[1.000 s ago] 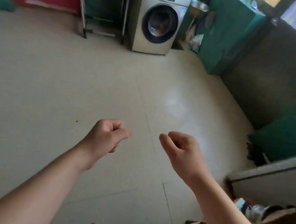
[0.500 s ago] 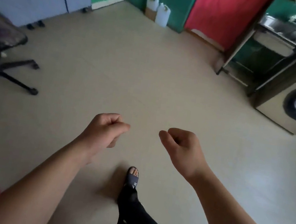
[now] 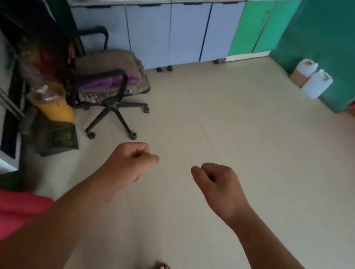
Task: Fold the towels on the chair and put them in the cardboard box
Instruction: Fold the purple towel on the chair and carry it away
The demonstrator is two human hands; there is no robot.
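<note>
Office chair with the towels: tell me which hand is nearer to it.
Left. The left hand hangs just below and right of the office chair, empty; the right hand is farther right, beyond the left.

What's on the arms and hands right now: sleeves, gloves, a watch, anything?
Nothing visible. The left hand and right hand are bare, with no gloves, rings or watch showing. Both forearms are uncovered down to the frame's bottom edge, so no sleeve appears.
</note>
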